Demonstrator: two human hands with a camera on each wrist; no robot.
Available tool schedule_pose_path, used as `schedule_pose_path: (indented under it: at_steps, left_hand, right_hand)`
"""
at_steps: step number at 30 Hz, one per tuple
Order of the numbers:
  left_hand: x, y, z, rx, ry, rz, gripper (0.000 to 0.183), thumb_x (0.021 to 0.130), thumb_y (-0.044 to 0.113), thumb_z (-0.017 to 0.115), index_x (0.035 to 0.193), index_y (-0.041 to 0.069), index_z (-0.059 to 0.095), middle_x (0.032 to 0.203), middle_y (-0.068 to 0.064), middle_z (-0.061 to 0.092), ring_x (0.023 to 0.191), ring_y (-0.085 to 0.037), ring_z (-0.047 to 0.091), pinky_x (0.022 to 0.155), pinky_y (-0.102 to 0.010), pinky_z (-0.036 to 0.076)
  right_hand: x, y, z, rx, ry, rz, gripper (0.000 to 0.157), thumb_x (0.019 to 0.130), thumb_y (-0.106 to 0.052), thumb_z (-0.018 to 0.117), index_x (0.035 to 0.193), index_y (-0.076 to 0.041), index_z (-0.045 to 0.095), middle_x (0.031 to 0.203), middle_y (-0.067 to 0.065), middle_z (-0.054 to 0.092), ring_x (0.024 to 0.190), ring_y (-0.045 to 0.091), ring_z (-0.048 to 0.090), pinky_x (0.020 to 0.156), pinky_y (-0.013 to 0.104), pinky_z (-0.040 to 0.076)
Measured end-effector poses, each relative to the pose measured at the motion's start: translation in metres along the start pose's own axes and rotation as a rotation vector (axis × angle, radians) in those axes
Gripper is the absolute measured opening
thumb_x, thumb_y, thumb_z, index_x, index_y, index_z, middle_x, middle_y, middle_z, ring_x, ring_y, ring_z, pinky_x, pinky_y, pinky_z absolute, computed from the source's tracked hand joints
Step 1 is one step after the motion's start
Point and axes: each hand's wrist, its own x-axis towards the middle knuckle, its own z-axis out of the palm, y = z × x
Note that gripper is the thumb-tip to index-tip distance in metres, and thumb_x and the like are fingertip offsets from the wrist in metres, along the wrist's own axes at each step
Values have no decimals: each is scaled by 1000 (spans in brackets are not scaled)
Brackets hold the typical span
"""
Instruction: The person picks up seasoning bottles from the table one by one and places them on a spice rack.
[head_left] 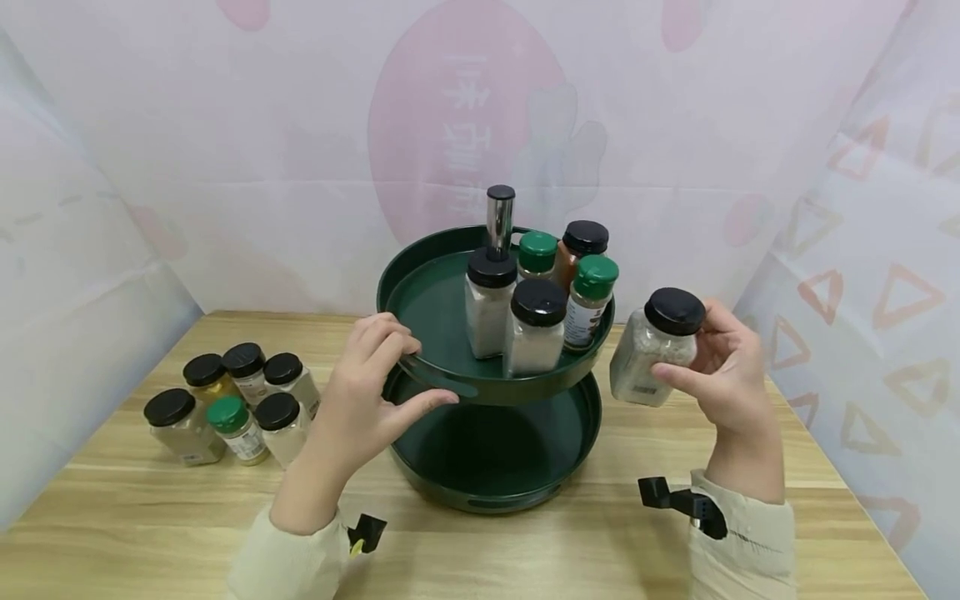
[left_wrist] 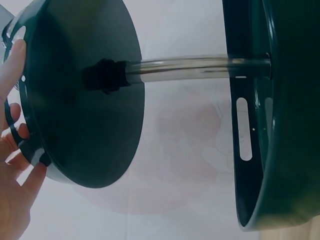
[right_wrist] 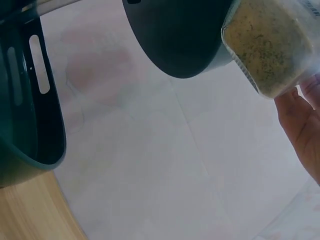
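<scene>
A dark green two-tier round rack stands on the table, its upper tray [head_left: 431,304] above its lower tray [head_left: 487,450]. My left hand [head_left: 367,387] grips the upper tray's left rim, fingers over the edge and thumb along the outer wall. My right hand [head_left: 723,367] holds a clear black-lidded spice jar [head_left: 645,367], tilted, just right of the upper tray. In the right wrist view the jar [right_wrist: 272,47] shows pale contents with dark flecks. On the upper tray's right half stand several jars, including a black-lidded one [head_left: 536,342] and a green-capped one [head_left: 585,312].
Several more spice jars cluster on the table at the left, among them a black-lidded jar [head_left: 187,433] and a green-capped bottle [head_left: 243,437]. A metal post [head_left: 500,221] rises from the upper tray. Printed cloth [head_left: 300,167] hangs behind the wooden table [head_left: 450,558].
</scene>
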Motion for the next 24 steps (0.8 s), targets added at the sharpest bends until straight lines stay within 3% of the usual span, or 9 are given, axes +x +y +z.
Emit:
schedule_pose_path:
  at_steps: [5, 10, 12, 18, 21, 24]
  left_hand:
    - [0, 5, 0, 21, -15, -22, 62, 83, 61, 65, 96, 1, 61, 101, -11, 60, 113, -31, 50, 112, -29, 38]
    - [1, 6, 0, 50, -10, 17, 54, 75, 44, 84, 97, 0, 61, 100, -10, 59, 112, -29, 51, 109, -34, 41]
    - [2, 4, -3, 51, -23, 39, 51, 74, 39, 86, 99, 1, 62, 103, -10, 60, 113, -28, 51, 108, -31, 41]
    - [7, -9, -23, -43, -108, 58, 61, 87, 53, 65, 123, 4, 62, 124, -11, 62, 132, -32, 48, 118, -21, 30]
    - [10, -24, -34, -57, -153, 38, 68, 82, 48, 75, 135, 8, 57, 134, -8, 61, 142, -32, 40, 122, -31, 29]
    - [14, -42, -44, -55, -225, -13, 80, 72, 30, 89, 141, 12, 53, 142, -7, 56, 147, -30, 35, 119, -46, 32]
  right_hand:
    - [-4, -2, 4, 4, -4, 47, 52, 71, 23, 74, 120, 12, 59, 112, 10, 67, 101, 16, 66, 83, 24, 59]
    - [-8, -5, 9, 62, 15, 113, 55, 72, 27, 68, 123, 9, 60, 116, 8, 66, 104, 15, 65, 86, 23, 57]
    - [-10, -6, 12, 84, 24, 138, 57, 72, 28, 65, 124, 8, 59, 118, 7, 66, 104, 15, 65, 87, 23, 57]
    - [-13, -11, 18, 39, 66, 227, 64, 68, 31, 60, 125, 2, 59, 115, 3, 67, 101, 12, 66, 84, 21, 57]
    - [-14, -12, 19, 14, 76, 256, 65, 67, 31, 59, 126, 2, 58, 113, 2, 68, 100, 11, 66, 83, 22, 57]
    - [-15, -12, 19, 6, 64, 272, 65, 68, 30, 58, 127, 2, 58, 113, 1, 68, 99, 11, 66, 84, 23, 57]
